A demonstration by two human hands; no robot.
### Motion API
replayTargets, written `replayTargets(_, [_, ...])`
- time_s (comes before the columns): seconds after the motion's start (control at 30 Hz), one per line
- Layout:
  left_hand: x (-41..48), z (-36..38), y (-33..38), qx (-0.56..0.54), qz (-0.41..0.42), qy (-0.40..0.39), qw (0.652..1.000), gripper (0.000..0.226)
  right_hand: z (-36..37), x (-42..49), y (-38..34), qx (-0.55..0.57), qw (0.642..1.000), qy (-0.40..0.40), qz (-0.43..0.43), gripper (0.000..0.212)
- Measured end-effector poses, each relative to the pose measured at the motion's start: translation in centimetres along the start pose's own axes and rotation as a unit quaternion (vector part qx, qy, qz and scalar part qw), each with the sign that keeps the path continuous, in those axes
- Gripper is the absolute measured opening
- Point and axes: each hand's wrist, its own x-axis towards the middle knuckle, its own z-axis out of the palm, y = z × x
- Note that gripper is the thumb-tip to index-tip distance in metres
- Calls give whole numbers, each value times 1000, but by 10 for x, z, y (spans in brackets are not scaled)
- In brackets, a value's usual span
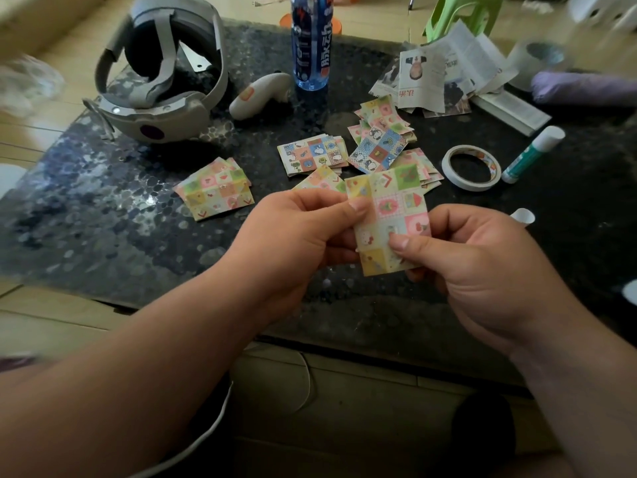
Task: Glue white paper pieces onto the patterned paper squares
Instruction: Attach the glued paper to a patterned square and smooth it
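Now patterned paper square (393, 215), pinched between left hand (293, 236), right hand (482, 270)

The bottle (311, 43) loses its cap to the top edge, and the green stool (462, 13) beside it is cut off there too. Behind the patterned paper square (389, 208), the fingertips of the left hand (293, 243) and right hand (482, 270) are hidden (only a thumb of each lies in front), as is the sheet's back. Print on the torn pages (434, 74) is too small to read. A pale shape (27, 84) at the left edge is blurred beyond telling.
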Motion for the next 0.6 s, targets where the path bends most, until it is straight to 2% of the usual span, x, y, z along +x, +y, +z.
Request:
replayTargets(0.2, [2, 3, -1, -5, 36, 21, 999, 16, 3, -4, -1, -6, 1000, -12, 5, 13])
replayTargets(0.3, [2, 4, -4, 0, 42, 19, 999, 19, 4, -7, -3, 2, 1000, -12, 3, 20])
replayTargets(0.4, [-1, 1, -4, 21, 64, 19, 998, 19, 5, -12, -6, 21, 1000, 19, -13, 31])
replayTargets(0.5, [-7, -2, -6, 45, 90, 20, 995, 15, 7, -15, -6, 15, 997, 64, -45, 19])
replayTargets(0.6, [-14, -6, -12, 59, 87, 6, 994, 8, 12, -18, -4, -23, 995, 76, -68, 14])
